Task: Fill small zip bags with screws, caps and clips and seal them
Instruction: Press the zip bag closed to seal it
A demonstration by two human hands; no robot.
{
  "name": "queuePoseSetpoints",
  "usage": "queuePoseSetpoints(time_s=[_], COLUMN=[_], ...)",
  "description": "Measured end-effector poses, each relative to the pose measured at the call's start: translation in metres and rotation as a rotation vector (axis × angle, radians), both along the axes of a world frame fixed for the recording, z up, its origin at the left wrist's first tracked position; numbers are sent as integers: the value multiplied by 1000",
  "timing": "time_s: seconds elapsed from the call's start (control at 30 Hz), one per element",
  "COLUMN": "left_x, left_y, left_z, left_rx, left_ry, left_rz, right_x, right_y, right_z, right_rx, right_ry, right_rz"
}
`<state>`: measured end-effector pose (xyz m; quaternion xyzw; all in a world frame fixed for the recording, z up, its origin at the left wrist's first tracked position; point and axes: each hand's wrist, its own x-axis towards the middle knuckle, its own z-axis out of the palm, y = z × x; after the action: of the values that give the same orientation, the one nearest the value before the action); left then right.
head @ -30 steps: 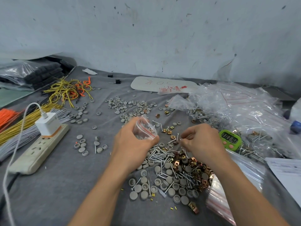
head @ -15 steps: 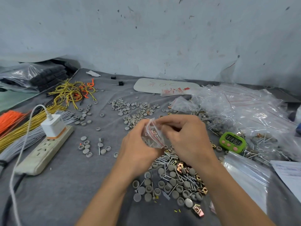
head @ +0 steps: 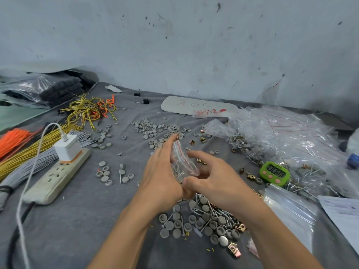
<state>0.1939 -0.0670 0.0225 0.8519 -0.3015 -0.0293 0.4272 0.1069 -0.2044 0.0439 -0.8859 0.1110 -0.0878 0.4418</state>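
Clear plastic with a red zip line, the small zip bag (head: 182, 164) stands upright between both hands above the grey cloth (head: 87, 220), and a few screws (head: 178, 171) show through its lower part. On one side the left hand (head: 163, 171) lies flat against it, fingers straight and pressing. On the other the right hand (head: 215, 181) cups it, thumb and forefinger curled round the film. I cannot tell whether the zip is closed along its whole length. Below the wrists lies the loose pile (head: 204, 218) of screws, caps and clips, and filled bags (head: 281, 136) are heaped at the right near a green timer (head: 274, 172). Uneven pressure along the zip would likely leave a gap for screws to slip through. A screw tip caught in the track, or squeezed against the thin film, could block the seal or pierce the bag.
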Motion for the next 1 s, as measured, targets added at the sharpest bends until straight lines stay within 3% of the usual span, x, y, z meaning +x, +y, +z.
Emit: queuePoseSetpoints(time_s=[0.1, 0.23, 0.3, 0.43, 0.53, 0.63, 0.8, 1.0], left_x=[2, 6, 6, 6, 5, 4, 7, 12], left_y=[6, 14, 14, 9, 7, 5, 12, 13], left_z=[1, 2, 6, 4, 5, 5, 9, 7], left_rx=[25, -373, -486, -570, -582, -604, -741, -802], left_ry=[57, 299, 381, 424, 430, 422, 422, 472], left_rz=[-44, -55, -27, 45, 44, 41, -52, 35], right_x=[6, 4, 3, 4, 5, 8, 3, -2], right_y=[0, -10, -13, -6, 5, 10, -1, -18], right_z=[-4, 1, 4, -2, -5, -5, 3, 5], right_rx=[17, 311, 359, 313, 319, 313, 493, 622], right_ry=[-75, -167, -185, -57, -76, -210, -349, -343], right_rz=[-184, -300, -273, -84, 47, -62, -207, -254])
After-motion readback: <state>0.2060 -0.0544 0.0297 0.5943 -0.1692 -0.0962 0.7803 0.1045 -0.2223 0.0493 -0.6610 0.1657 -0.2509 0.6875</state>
